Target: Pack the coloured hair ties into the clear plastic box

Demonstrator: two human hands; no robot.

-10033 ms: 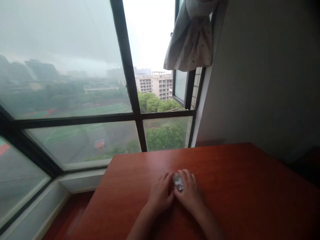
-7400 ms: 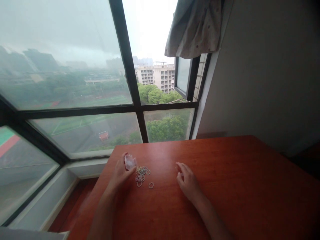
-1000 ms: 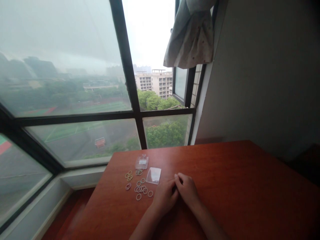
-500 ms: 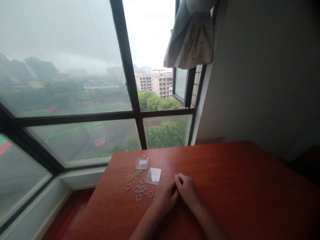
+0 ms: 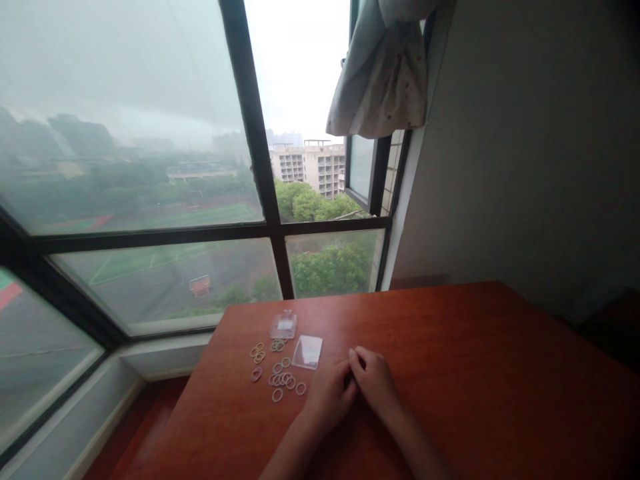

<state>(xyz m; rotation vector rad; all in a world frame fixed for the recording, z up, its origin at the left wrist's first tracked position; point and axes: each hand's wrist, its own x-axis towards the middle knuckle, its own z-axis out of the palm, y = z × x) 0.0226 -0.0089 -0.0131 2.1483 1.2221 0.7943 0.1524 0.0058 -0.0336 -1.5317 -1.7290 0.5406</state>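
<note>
Several overlapping rings point(image 5: 283, 380) near left hand point(image 5: 329, 393), right hand point(image 5: 377, 381) against it, palms hidden, each grip indiscernible.

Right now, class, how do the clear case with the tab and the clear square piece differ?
The tabbed case has a small tab on its far side; the square piece shows none.
The tabbed case lies nearer the window, the square piece nearer the left hand.
Both are see-through and rest on the table, untouched.

Left grip point(image 5: 330, 392) touching right grip point(image 5: 375, 381), rings point(image 5: 283, 379), clear box point(image 5: 283, 327)
</note>
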